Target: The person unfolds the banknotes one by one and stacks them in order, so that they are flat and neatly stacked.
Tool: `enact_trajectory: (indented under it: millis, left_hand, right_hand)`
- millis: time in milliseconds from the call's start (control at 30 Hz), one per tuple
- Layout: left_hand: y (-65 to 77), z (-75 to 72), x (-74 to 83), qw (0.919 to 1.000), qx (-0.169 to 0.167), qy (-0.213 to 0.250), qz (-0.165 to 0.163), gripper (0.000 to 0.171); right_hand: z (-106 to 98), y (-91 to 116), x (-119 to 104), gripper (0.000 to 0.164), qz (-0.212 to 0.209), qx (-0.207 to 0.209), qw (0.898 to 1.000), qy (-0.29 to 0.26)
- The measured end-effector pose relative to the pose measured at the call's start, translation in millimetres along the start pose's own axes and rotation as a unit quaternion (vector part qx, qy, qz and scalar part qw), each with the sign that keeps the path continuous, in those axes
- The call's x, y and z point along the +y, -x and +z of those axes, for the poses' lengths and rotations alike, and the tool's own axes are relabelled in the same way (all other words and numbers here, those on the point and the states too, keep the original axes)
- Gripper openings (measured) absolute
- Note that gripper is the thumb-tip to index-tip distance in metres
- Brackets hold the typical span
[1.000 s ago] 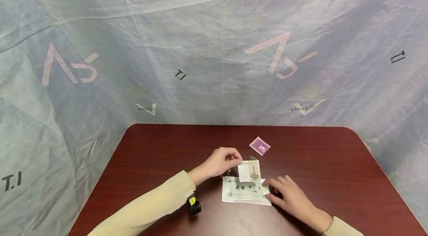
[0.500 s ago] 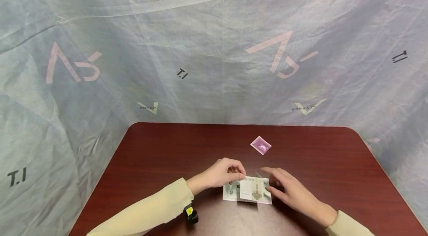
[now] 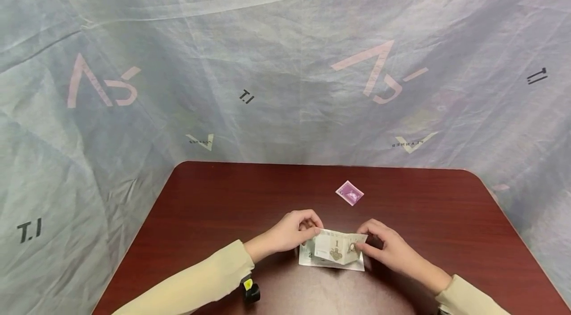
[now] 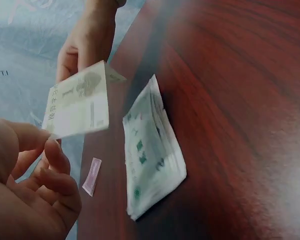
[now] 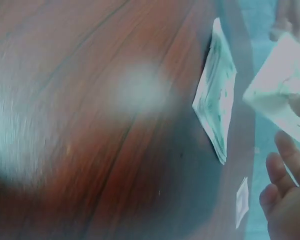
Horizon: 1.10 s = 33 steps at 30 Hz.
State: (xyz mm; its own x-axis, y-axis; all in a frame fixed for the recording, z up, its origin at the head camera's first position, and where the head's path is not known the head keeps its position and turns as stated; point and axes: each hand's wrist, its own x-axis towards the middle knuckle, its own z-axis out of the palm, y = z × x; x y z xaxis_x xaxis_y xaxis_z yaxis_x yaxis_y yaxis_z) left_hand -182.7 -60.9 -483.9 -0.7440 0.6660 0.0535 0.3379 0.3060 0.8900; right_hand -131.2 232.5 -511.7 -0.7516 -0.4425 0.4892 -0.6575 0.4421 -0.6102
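Observation:
A pale one-unit banknote (image 3: 329, 246) with a crease near its right side spans both hands. My left hand (image 3: 295, 230) pinches its upper left corner between thumb and fingers. At the other end, my right hand (image 3: 394, 253) pinches the note's right side. Beneath it lies a neat stack of greenish banknotes (image 3: 307, 259), the top one marked 2; the held note covers much of it in the head view. In the left wrist view the held banknote (image 4: 80, 102) is raised clear of the stack (image 4: 152, 160), its far part bent back at the crease.
A small purple note (image 3: 350, 193) lies apart on the dark red wooden table (image 3: 250, 188), beyond the hands. A black device with a yellow label (image 3: 251, 291) sits below the left wrist. Grey printed cloth (image 3: 285, 57) hangs behind and at the sides.
The one-unit banknote has come down and toward me over the stack, and its right part has unfolded. My right hand has moved from the stack's edge to grip the note's right end.

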Motion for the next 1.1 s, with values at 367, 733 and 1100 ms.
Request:
enact_trajectory:
  millis: [367,733,1100]
  left_hand:
    - [12.8,0.9,-12.3,0.9991,0.023,0.010,-0.035,0.005]
    - [15.7,4.1,-22.1,0.9946,0.085,-0.059,0.004,0.011]
    - [21.6,7.3,-25.9,0.9981,0.045,-0.043,-0.004,0.012]
  right_hand:
    - [-1.7,-0.6,-2.9,0.033,0.053,0.023,0.998,0.020]
    - [1.1,-1.9,-7.2,0.035,0.000,0.044,0.997,0.061]
    - [4.2,0.0,-9.3,0.031,0.025,0.051,0.997,0.045]
